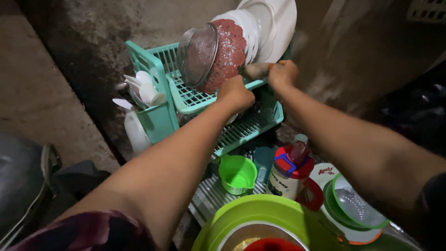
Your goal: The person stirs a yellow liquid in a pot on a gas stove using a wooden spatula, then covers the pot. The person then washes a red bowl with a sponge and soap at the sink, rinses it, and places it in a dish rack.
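A teal two-tier dish rack (160, 116) stands against a stained wall. Its upper tier holds a round metal sieve (196, 53), a red lace-patterned plate (228, 51) and white plates (274, 23) on edge. My left hand (236, 93) is curled into a fist over the front rail of the upper tier; what is under its fingers is hidden. At the rack's right end, my right hand (282, 72) grips a pale brownish handle (255, 70) that points left toward the red plate.
White spoons (144, 90) stand in the rack's side holder. Below it are a small green cup (237, 173), a red-lidded bottle (290, 169), a large green basin (260, 216) and a green-rimmed glass bowl (355, 207). Dark objects lie at the far left.
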